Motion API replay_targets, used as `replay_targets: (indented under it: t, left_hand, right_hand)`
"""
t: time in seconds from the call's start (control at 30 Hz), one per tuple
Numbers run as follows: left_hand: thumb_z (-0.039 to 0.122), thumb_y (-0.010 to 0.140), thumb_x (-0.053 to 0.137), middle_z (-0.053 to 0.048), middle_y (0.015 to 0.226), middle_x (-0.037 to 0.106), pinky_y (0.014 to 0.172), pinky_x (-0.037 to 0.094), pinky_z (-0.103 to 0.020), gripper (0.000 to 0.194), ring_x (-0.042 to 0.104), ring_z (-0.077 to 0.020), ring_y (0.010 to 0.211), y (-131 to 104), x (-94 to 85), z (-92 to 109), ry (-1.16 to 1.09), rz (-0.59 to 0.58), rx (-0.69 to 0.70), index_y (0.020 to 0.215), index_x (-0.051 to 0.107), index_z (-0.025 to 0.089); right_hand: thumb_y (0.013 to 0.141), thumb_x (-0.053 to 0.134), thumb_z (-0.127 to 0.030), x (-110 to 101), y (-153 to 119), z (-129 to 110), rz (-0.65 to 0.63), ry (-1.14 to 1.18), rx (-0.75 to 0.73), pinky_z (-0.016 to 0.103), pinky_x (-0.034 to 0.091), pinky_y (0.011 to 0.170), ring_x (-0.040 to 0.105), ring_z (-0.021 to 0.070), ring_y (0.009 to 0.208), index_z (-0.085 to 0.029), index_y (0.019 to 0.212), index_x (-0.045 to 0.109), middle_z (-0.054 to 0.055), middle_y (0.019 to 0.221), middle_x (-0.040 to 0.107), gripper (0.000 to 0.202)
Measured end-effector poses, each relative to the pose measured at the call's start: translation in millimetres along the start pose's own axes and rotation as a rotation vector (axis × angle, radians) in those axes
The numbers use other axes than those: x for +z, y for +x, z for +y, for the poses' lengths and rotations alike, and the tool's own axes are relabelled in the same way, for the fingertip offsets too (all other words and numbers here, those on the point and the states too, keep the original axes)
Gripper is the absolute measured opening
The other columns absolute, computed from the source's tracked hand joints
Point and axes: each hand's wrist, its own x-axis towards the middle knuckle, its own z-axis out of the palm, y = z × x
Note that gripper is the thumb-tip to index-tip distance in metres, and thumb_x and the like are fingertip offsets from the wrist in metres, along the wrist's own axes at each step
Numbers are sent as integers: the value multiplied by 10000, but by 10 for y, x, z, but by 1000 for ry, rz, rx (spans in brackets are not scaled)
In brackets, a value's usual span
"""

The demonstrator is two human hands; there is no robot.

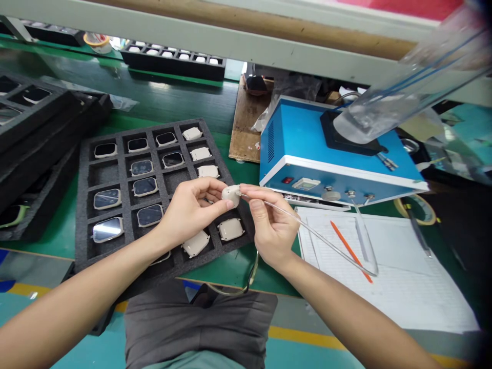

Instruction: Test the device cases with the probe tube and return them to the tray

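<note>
My left hand (196, 207) pinches a small off-white watch case (231, 195) above the right part of a black foam tray (179, 183). My right hand (271, 220) is closed round the end of a thin clear tube (319, 236), whose tip meets the case's right side. The tube loops back to a blue machine (342, 148). In the tray's compartments lie watches with dark screens, such as one at the lower left (108, 229), and several off-white cases, such as one at the lower right (230, 229). My fingers hide part of the held case.
Stacked foam trays (38, 138) stand at the left. Papers (403, 266) with an orange stick (350, 251) lie at the right, near a tape roll (418, 209). A wooden board (246, 123) lies behind, and a shelf beam (215, 31) crosses the top.
</note>
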Motion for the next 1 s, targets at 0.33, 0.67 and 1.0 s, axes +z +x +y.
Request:
replay_targets:
  t: [0.33,0.67,1.0]
  left_hand:
    - [299,760,846,-28,812,768,610,532,-208,225,674,-132,690,7,-11,-14,26,11,23,908,769,148]
    - [384,747,874,-53,871,800,675,584,-254,299,731,-182,763,39,-45,-13,47,31,7,937,787,169]
    - [451,744,876,-70,893,803,695,596,-294,362,747,-211,779,57,-76,-46,94,32,-1,965,792,177]
  right_hand:
    - [1003,633,-150,0,2,-5,-13,31,23,382,653,936,773,209,1071,-263,1046,780,54,1085,803,190]
    - [1013,637,-194,9,50,25,-34,39,39,376,635,936,763,205,1069,-262,1038,776,66,1093,797,157]
    - [1017,636,-215,18,64,52,-48,46,23,393,620,984,761,204,1078,-263,1053,774,68,1111,796,151]
